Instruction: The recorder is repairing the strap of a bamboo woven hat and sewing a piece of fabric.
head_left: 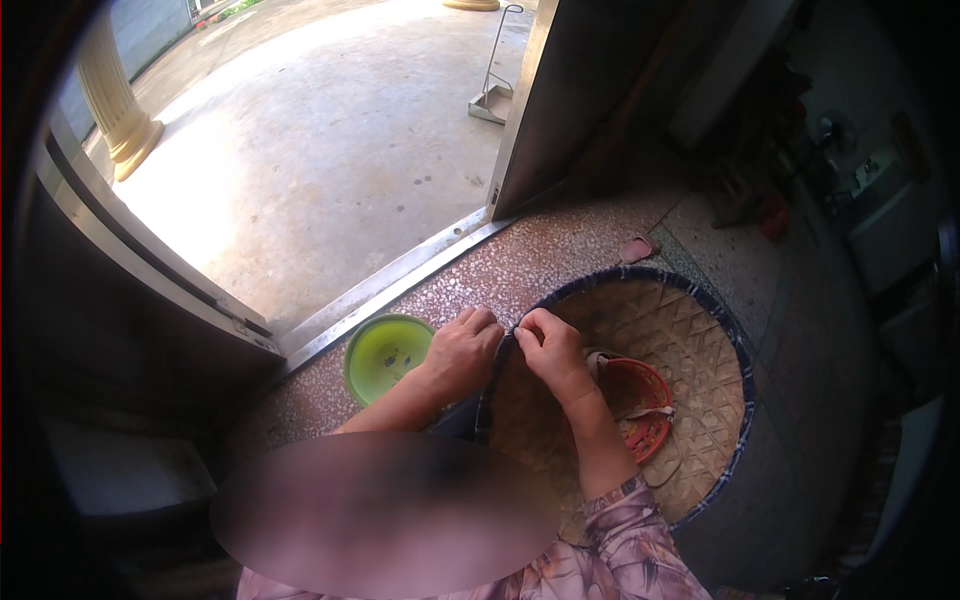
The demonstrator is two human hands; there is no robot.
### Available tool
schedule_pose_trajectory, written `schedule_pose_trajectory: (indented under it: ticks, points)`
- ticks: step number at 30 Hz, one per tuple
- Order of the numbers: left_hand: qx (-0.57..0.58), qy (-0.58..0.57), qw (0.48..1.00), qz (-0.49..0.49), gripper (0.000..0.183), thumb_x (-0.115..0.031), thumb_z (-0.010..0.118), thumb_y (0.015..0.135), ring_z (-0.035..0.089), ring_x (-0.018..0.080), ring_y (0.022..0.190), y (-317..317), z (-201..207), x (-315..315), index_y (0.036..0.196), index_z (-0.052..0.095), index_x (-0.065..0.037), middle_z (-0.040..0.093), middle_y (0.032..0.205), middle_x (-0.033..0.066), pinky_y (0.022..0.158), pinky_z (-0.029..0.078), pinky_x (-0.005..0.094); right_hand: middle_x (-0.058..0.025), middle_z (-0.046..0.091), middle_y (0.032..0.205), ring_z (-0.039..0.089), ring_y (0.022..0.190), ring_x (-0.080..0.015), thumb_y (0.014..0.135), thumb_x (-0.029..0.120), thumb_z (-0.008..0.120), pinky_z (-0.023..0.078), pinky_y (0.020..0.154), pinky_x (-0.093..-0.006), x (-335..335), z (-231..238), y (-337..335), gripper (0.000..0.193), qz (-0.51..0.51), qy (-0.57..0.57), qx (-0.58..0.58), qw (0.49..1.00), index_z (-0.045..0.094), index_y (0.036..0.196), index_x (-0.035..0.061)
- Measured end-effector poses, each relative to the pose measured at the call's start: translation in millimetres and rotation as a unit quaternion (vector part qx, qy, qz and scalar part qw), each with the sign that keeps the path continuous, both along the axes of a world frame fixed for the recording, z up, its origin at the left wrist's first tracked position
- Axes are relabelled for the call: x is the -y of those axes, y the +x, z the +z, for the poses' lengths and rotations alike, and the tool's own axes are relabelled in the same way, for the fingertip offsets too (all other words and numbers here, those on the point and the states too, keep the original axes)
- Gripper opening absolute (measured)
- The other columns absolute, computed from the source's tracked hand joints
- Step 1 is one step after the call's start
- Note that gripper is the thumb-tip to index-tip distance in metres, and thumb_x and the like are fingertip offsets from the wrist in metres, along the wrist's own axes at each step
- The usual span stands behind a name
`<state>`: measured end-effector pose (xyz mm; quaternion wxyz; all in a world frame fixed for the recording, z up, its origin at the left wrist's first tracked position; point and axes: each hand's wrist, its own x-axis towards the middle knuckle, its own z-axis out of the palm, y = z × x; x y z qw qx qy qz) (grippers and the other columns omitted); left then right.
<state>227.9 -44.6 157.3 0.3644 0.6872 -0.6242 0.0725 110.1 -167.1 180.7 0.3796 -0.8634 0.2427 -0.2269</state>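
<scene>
Woven basket (710,345), one; hands (463,352) (556,358), two

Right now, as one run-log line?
left hand: curled beside dark rim | right hand: at rim, grip unclear | red basket: inside woven tray | green bowl: left of tray

Rough woven basket (712,385), smooth plastic-looking bowl (385,350)

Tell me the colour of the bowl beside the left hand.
The bowl is green, best seen in head view.
</scene>
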Motion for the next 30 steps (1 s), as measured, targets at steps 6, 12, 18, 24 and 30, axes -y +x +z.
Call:
schedule_pose_trajectory:
  ticks: [6,12,18,24,30]
  points:
    - [-0.015,0.000,1.000,-0.004,0.014,-0.004,0.057,0.069,0.055,0.0257,0.082,-0.9,1.2,-0.2,0.083,0.056,-0.004,0.053,0.086,0.0084,0.065,0.048,0.0345,-0.0089,0.059,0.070,0.055,0.065,-0.0202,0.080,0.011,0.066,0.046,0.061,-0.0321,4.8,-6.1,-2.0,0.013,0.001,0.050,0.015,0.999,0.056,0.078,0.0025]
    - [-0.018,-0.002,1.000,-0.009,0.012,-0.005,0.057,0.070,0.055,0.0257,0.082,0.2,1.1,-0.3,0.082,0.056,-0.004,0.053,0.086,0.0084,0.064,0.048,0.0345,-0.0088,0.059,0.069,0.055,0.062,-0.0189,0.080,0.013,0.068,0.046,0.059,-0.0315,3.8,-1.8,0.7,0.015,-0.011,0.040,-0.019,0.999,0.057,0.076,0.0032]
    - [-0.066,0.000,0.998,0.017,0.009,-0.002,0.058,0.076,0.059,0.0264,0.077,-1.8,3.9,-2.8,0.084,0.058,-0.006,0.057,0.085,0.0081,0.064,0.050,0.0352,-0.0140,0.061,0.070,0.060,0.065,-0.0290,0.078,0.013,0.068,0.048,0.061,-0.0365,4.3,-0.7,2.6,0.016,-0.017,0.029,-0.029,0.999,0.056,0.076,0.0028]
    - [-0.229,0.016,0.973,0.038,0.007,-0.011,0.058,0.084,0.060,0.0296,0.079,-5.5,-11.1,-3.4,0.088,0.057,-0.005,0.058,0.085,0.0129,0.066,0.049,0.0378,-0.0140,0.061,0.070,0.060,0.065,-0.0297,0.078,0.014,0.068,0.048,0.062,-0.0364,3.5,0.3,3.9,0.017,-0.022,0.044,-0.038,0.998,0.056,0.075,0.0026]
    - [-0.455,0.050,0.887,0.055,0.012,-0.012,0.059,0.086,0.062,0.0232,0.076,-9.3,-30.2,-0.6,0.093,0.059,-0.002,0.062,0.084,0.0136,0.066,0.048,0.0333,-0.0136,0.060,0.070,0.060,0.065,-0.0291,0.077,0.013,0.068,0.048,0.062,-0.0365,3.4,-8.3,5.1,0.016,-0.027,0.025,-0.030,0.999,0.056,0.076,0.0033]
